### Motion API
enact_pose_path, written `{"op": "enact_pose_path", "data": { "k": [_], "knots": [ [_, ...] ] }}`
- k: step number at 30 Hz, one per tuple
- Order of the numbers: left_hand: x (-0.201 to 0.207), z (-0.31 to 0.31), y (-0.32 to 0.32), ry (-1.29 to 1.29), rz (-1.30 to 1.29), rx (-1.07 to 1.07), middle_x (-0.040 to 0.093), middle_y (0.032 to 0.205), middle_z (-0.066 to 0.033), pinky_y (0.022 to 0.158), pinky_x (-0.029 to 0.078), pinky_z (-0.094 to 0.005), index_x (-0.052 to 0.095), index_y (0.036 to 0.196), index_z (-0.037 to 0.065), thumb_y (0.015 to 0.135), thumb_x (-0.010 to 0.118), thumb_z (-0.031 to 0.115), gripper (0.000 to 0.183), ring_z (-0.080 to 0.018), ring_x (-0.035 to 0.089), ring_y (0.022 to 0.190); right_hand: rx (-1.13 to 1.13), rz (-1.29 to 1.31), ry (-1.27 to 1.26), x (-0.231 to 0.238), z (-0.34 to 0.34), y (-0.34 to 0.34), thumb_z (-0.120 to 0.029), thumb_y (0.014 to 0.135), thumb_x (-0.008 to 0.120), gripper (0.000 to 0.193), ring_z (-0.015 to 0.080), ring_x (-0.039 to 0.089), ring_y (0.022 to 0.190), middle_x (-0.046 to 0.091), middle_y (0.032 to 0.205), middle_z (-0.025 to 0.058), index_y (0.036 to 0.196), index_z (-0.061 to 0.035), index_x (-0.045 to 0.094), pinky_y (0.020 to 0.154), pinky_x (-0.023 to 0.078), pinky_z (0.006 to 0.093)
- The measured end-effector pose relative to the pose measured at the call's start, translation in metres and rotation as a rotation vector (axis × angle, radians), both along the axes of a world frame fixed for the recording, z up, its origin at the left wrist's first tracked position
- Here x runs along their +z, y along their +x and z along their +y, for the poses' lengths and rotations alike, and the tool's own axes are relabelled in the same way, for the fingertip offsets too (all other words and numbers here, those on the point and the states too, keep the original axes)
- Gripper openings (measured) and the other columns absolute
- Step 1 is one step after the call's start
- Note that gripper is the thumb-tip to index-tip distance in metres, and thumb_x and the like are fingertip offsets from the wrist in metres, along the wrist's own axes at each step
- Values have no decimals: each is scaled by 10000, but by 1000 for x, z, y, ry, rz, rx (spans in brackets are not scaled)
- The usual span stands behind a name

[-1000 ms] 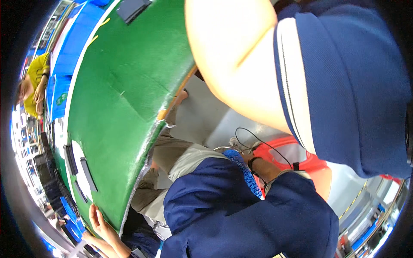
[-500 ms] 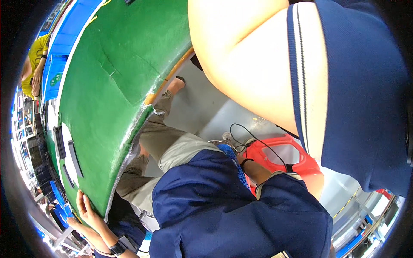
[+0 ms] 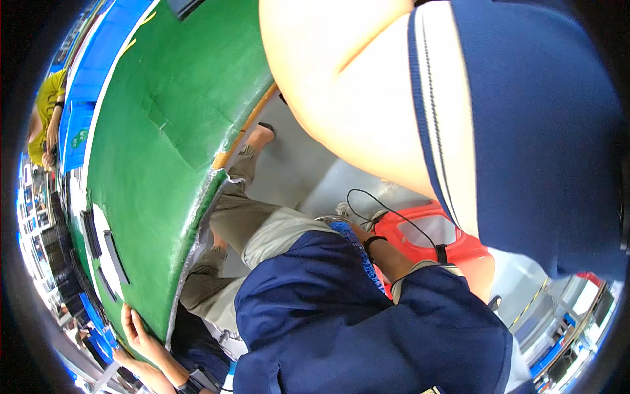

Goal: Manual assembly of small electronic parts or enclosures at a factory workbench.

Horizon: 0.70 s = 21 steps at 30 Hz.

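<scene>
- Close up at the right, the frame is dominated by a bare, bent arm (image 3: 348, 92), met by a navy sleeve (image 3: 538, 144) with a pale band; its hand is cut off by the top edge.
- Whether the wearer's own hands are spread, pressed together or pinching anything cannot be told, as neither is clearly shown.
- Beside that elbow, the left side is taken up by a green tabletop (image 3: 197, 85), its near edge worn and frayed.
- A dark flat block (image 3: 185, 6) is seen on it at the top, partly cropped.
- Farther down, dark strips (image 3: 117, 256) are laid on and around a white patch near the far edge.
- Just below them, a co-worker's hands (image 3: 144, 343) are held at the table's corner, two fingertips slightly parted; contact is hard to judge.
- In the middle, khaki trousers and a navy top are worn by a person (image 3: 315, 295), with one black-banded wrist lowered beside a red stool (image 3: 476, 262).
- Before the stool, a black cable (image 3: 397, 213) is looped.
</scene>
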<state>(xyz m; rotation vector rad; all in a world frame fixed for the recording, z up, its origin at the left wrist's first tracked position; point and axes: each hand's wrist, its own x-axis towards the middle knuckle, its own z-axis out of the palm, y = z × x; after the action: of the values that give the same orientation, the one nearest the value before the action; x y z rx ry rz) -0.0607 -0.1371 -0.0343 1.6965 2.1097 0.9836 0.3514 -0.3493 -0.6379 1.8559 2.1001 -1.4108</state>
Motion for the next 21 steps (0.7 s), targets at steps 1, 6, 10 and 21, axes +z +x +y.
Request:
{"op": "enact_pose_path", "data": {
  "k": [1, 6, 10, 21],
  "knots": [
    [0, 1, 3, -9, 9, 4, 588, 1181, -105, 985, 357, -285, 564, 1184, -37, 914, 549, 101, 303, -165, 528, 1077, -30, -6, 3, 3, -6, 16, -241, 789, 538, 247, 360, 646, 711, 657, 768, 176, 705, -47, 666, 623, 516, 438],
    [19, -2, 26, -25, 84, -9, 574, 1183, -131, 962, 367, -302, 549, 1203, -31, 892, 574, 188, 381, -202, 517, 1077, -163, -110, 80, 38, 10, 32, -269, 801, 521, 280, 368, 635, 670, 648, 744, 179, 689, -51, 656, 605, 510, 450],
    [40, -14, 83, 116, 201, 115, 629, 1071, -168, 896, 431, -349, 642, 1030, -53, 875, 599, 131, 245, -251, 577, 950, -271, -143, 100, 172, 67, 30, -350, 821, 527, 335, 342, 635, 730, 643, 776, 160, 709, -64, 660, 646, 496, 491],
    [16, -27, 148, 450, -125, -632, 625, 840, -139, 688, 466, -319, 603, 897, -56, 828, 509, 73, 175, -216, 576, 741, -702, 65, 658, 446, 131, 50, -272, 847, 573, 300, 300, 556, 660, 530, 635, 108, 649, -47, 589, 751, 389, 408]
  ]
}}
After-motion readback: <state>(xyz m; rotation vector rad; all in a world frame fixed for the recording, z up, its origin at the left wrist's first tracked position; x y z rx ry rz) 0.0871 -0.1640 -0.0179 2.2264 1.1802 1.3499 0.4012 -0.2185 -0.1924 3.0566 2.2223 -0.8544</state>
